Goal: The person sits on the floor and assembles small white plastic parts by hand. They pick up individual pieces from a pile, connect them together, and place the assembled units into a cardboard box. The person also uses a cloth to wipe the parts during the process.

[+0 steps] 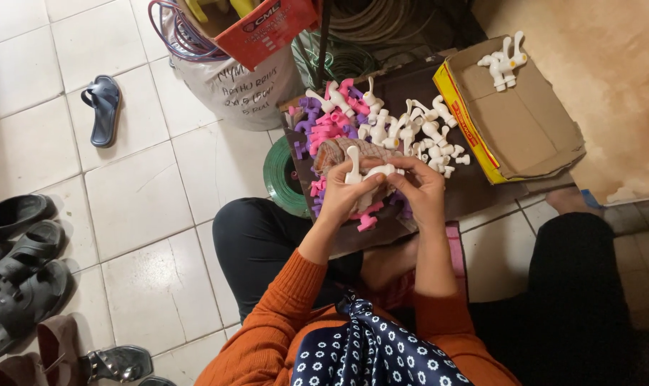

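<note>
White tiled floor (138,207) with dark grout lines. 1 dark blue slipper (103,109) lying alone at upper left. Row of black sandals (21,264) along left edge, with brown and metallic sandals (88,361) at lower left corner. White sack (235,89) with handwritten marking at top centre, red carton (271,28) resting on top, purple cable coil (178,39) just beside. Green wire coil (281,175) on floor near dark board. Open yellow-edged cardboard box (524,121) at upper right, holding 1 small cluster of white plastic taps (504,61). Beige mat (610,78) at far right.
</note>
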